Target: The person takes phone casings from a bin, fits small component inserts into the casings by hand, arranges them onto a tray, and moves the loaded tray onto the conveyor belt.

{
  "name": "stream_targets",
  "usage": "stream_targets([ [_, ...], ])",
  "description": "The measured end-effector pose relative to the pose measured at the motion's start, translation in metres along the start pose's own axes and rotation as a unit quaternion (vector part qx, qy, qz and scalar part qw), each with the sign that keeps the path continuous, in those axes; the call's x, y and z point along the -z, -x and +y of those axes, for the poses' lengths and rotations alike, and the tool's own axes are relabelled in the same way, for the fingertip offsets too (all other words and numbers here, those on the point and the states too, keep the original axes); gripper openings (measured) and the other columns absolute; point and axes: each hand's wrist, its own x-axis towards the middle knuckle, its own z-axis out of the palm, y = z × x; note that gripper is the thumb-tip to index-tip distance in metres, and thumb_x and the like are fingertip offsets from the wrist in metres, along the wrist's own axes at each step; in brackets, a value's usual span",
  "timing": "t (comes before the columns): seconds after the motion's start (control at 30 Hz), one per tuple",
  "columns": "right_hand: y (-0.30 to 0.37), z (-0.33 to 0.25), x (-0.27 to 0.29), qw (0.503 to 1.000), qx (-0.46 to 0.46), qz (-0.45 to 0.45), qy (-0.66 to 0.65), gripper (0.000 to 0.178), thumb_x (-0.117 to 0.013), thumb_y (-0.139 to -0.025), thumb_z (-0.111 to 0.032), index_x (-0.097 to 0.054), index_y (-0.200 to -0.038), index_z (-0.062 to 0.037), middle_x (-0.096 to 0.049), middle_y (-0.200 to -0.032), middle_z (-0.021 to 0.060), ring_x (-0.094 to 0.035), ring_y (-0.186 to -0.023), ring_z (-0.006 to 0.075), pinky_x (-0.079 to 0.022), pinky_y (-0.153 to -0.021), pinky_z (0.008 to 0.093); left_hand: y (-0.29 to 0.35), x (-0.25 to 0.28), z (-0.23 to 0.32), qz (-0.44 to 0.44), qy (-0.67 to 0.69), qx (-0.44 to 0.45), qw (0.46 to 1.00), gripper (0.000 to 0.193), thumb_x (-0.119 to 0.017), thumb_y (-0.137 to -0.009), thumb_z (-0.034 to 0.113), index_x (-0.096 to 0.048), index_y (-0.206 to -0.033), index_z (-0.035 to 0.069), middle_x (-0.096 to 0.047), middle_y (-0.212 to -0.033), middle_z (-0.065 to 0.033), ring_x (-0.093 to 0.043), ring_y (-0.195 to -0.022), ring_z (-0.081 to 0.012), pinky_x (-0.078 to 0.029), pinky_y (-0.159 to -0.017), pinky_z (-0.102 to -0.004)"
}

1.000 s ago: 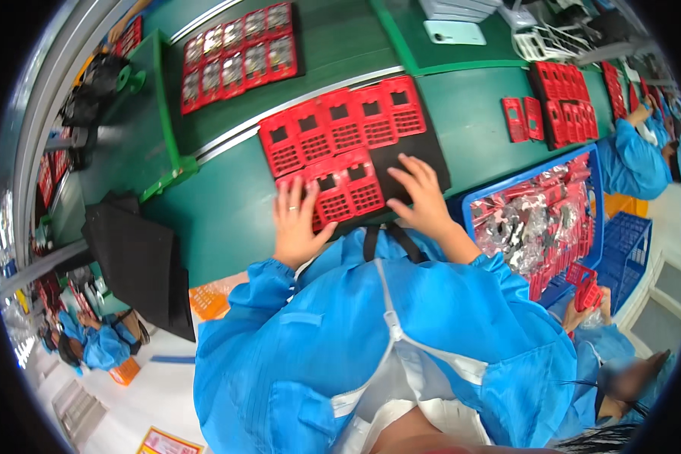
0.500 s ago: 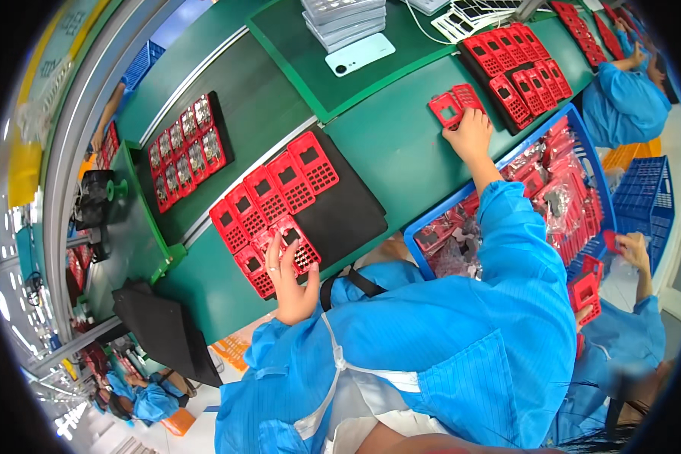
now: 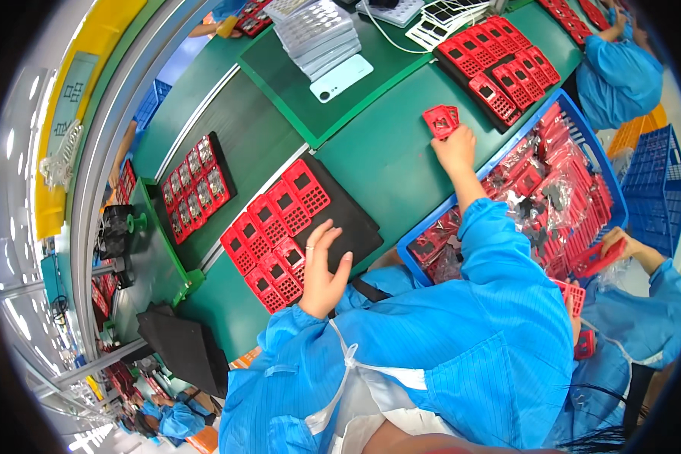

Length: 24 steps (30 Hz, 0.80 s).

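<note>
In my right hand (image 3: 455, 150), out over the green bench, are red phone housings (image 3: 440, 120), overlapping at its fingertips; how many is hard to tell. My left hand (image 3: 327, 274) hovers with fingers apart and nothing in it. Its fingertips are by the nearest red keypad phone housing (image 3: 290, 256), at the end of the shorter of two rows. These rows lie on a black board (image 3: 359, 231), whose right part is bare under and beyond my left hand.
A blue crate (image 3: 408, 256) of bagged red parts stands at my right. Beyond it, a co-worker's hand (image 3: 629, 248) holds a red part. Another filled black tray (image 3: 505, 125) lies far right. A pale blue phone (image 3: 341, 78) and stacked clear trays (image 3: 318, 38) are at the back.
My left hand has come off the end housing and shifted right over the bare board. The housings in my right hand, earlier spread side by side, now overlap more. The whole view has also shifted.
</note>
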Motion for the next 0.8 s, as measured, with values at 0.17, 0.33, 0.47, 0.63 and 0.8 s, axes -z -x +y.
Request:
stream_targets([
  [0.17, 0.005, -0.006, 0.012, 0.998, 0.067, -0.01, -0.01, 0.057, -0.075, -0.064, -0.018, -0.049, -0.111, 0.0023, -0.059, -0.105, 0.0203, -0.058, -0.098, 0.0383, -0.049, -0.086, 0.0448, 0.006, -0.003, -0.006, -0.051, 0.015, -0.008, 0.999, 0.043, -0.064, -0.085, 0.006, -0.05, -0.126, 0.003, -0.042, -0.138, -0.0168, -0.042, -0.129, -0.0331, -0.035, -0.107, -0.0412],
  [0.33, 0.125, -0.093, 0.081, 0.84, 0.029, -0.287, -0.46, 0.062, -0.078, -0.067, -0.012, -0.045, -0.117, 0.0044, -0.062, -0.102, 0.0162, -0.064, -0.086, 0.021, -0.054, -0.073, 0.0335, -0.009, -0.013, -0.019, -0.054, 0.418, 0.186, 0.887, 0.073, -0.065, -0.088, 0.014, -0.022, -0.147, 0.009, -0.034, -0.146, -0.013, -0.039, -0.133, -0.0274, -0.034, -0.107, -0.0414],
  [0.47, 0.246, -0.112, 0.113, 0.867, 0.231, -0.273, -0.348, 0.083, -0.08, -0.071, -0.031, -0.038, -0.133, 0.005, -0.059, -0.111, 0.0238, -0.057, -0.108, 0.0384, -0.045, -0.094, 0.0427, -0.007, -0.008, -0.022, -0.094, 0.587, 0.287, 0.751, 0.053, -0.058, -0.093, 0.017, -0.037, -0.14, 0.006, -0.055, -0.127, -0.0113, -0.054, -0.118, -0.0246, -0.046, -0.098, -0.039],
  [0.63, 0.23, -0.11, 0.167, 0.918, 0.265, -0.177, -0.237, 0.044, -0.065, -0.084, -0.029, -0.057, -0.118, -0.0031, -0.062, -0.1, 0.0162, -0.057, -0.094, 0.0354, -0.043, -0.082, 0.0455, 0.013, 0.005, -0.02, -0.195, 0.577, 0.318, 0.727, 0.041, -0.061, -0.091, 0.015, -0.049, -0.13, 0.005, -0.06, -0.12, -0.0097, -0.06, -0.109, -0.0214, -0.05, -0.093, -0.0369],
  [0.8, 0.225, -0.086, 0.161, 0.856, 0.161, -0.254, -0.421, 0.012, -0.063, -0.086, -0.013, -0.063, -0.094, -0.0042, -0.058, -0.091, 0.0106, -0.057, -0.087, 0.024, -0.046, -0.076, 0.036, 0.002, -0.011, -0.009, -0.423, 0.516, 0.318, 0.673, 0.041, -0.062, -0.09, 0.013, -0.049, -0.128, 0.003, -0.061, -0.117, -0.0103, -0.061, -0.106, -0.0201, -0.05, -0.091, -0.0355],
])
